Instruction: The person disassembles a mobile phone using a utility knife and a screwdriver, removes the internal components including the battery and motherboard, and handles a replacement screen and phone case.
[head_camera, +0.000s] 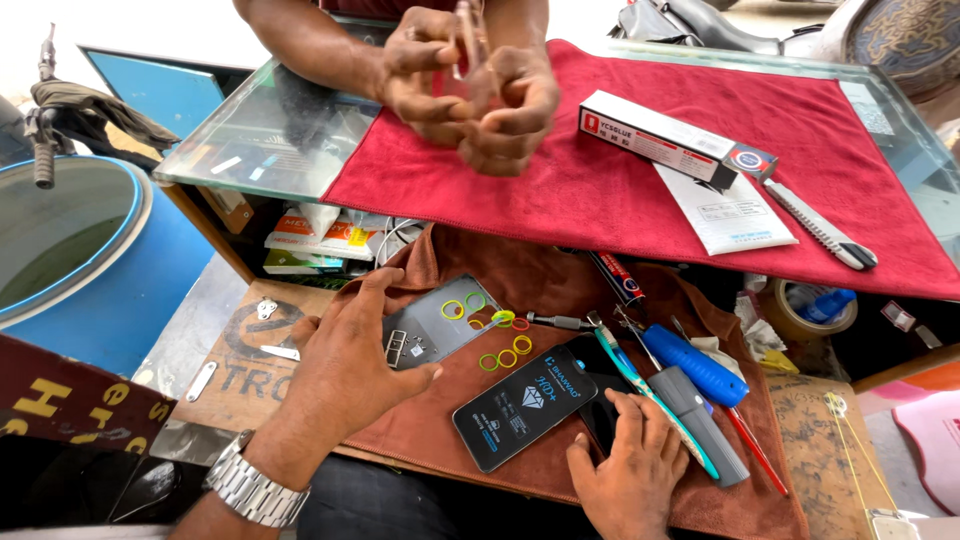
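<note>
Left hand (345, 365): spread flat, palm down on the brown cloth (455, 425), fingertips beside the grey back cover (437, 322); holds nothing, seems to steady the cloth.
Right hand (628, 470): fingers curled down onto the dark phone (605, 395), pressing it to the cloth; grips nothing else that shows.
Phone: at the near middle of the cloth, partly under the black film packet (522, 407), just left of the tools.
Rings (500, 345): small yellow, green and red loops loose between cover and packet, within easy reach.
Tools: blue-handled driver (695, 365), grey tool (705, 425) and red stick crowded right of the phone; little room there.
Other person's hands (470, 90): across the glass tabletop (265, 135), pinched together on something small, too blurred to tell.
Red cloth (620, 190): carries a long box (675, 140), white packet (725, 212), cutter (820, 222).
Edges: brown cloth hangs off the near edge; blue drum (110, 270) close at left.
Open room: bare board left of the left hand.
</note>
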